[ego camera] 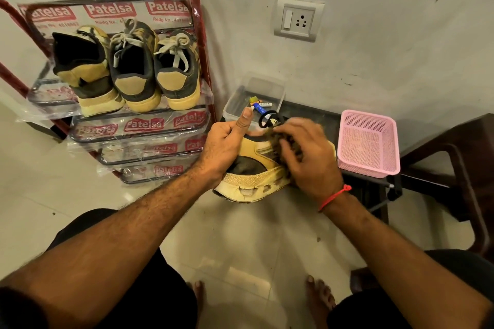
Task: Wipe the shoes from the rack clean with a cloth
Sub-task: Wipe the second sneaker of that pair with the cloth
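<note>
A tan and dark brown sneaker (250, 177) with a cracked, worn sole is held above the floor in the middle of the head view. My left hand (223, 145) grips its heel end, thumb pointing up. My right hand (307, 153) presses a dark mottled cloth (282, 141) against the shoe's upper, fingers curled round the cloth, which is mostly hidden under the hand. Three more tan and dark sneakers (128, 69) stand heel-out on the top shelf of the red shoe rack (203, 43) at the left.
A pink plastic basket (367, 143) sits on a low dark stand at the right. A clear plastic box (252, 97) with small items lies against the wall behind the shoe. A dark chair (454, 157) stands at far right. A wall socket (296, 20) is above.
</note>
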### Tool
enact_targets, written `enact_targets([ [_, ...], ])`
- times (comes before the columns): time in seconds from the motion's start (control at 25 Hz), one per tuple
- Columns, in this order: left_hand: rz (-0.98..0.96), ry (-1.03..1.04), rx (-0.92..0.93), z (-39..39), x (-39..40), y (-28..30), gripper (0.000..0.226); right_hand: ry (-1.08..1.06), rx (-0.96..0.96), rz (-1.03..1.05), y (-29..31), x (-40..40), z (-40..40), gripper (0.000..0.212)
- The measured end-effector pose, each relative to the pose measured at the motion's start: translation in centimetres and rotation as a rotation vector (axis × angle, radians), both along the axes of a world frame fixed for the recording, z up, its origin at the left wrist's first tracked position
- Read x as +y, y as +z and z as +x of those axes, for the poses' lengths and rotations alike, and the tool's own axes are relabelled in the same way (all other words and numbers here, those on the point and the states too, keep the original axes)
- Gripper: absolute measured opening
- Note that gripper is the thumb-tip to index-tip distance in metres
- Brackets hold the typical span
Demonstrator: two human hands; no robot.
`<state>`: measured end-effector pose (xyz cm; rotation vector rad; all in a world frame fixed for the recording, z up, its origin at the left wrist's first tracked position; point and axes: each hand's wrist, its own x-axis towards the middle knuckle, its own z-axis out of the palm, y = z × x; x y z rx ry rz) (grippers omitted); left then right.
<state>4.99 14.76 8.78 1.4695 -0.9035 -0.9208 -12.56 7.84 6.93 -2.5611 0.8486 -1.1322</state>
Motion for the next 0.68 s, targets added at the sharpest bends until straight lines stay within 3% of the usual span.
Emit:
enact_targets([
  [0.12, -0.023, -0.046, -0.040, -0.2, 0.1, -0.3, 0.056, -0.151, -0.006, 0.119, 0.0, -2.0, -1.9, 0.021],
  [0.24, -0.037, -0.038, -0.060, -0.2, -0.1, -0.4, 0.064, 0.073, -0.041, 0.018, 0.7, 2.7, 0.2, 0.020],
  [0.36, -0.036, -0.031, -0.070, -0.2, -0.1, -0.1, 0.056, 0.226, 0.034, -0.049, 0.9, 3.3, 0.4, 0.021],
  [0.52, -0.010, -0.019, -0.054, -0.3, 0.3, 0.4, 0.043, -0.046, -0.006, 0.127, 0.7, -1.1, -1.4, 0.022],
  [0.68, 0.010, 0.012, -0.035, -0.4, 0.0, 0.1, 0.070, 0.146, -0.017, 0.112, 1.4, 3.3, 0.2, 0.023],
])
